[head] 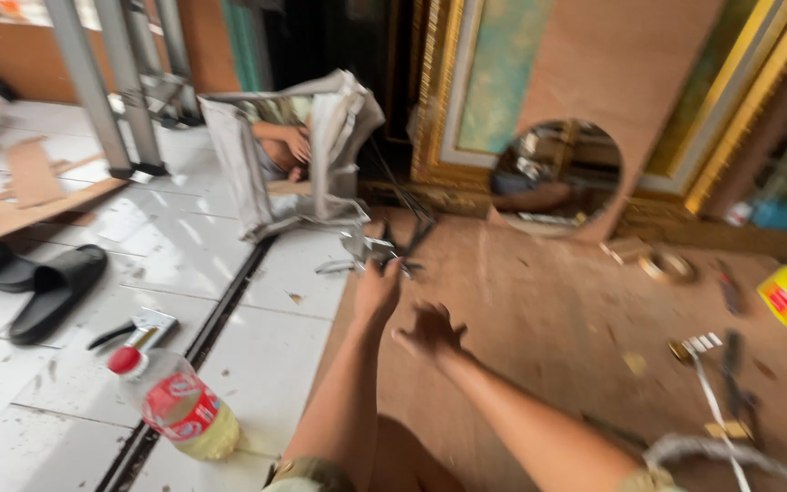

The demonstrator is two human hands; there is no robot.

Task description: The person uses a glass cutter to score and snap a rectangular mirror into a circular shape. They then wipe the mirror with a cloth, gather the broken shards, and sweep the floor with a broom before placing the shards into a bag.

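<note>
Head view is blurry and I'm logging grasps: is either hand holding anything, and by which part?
Left hand reaches a metal tool on the floor; blur hides any grip. Right hand is open, holding nothing.

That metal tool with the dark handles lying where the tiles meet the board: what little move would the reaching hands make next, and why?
Probably the left hand would ease a little further forward and close on the metal tool. Its fingertips are right at the tool, though blur hides whether they touch it. The right hand hovers just behind with fingers spread, holding nothing, over the brown board.
</note>
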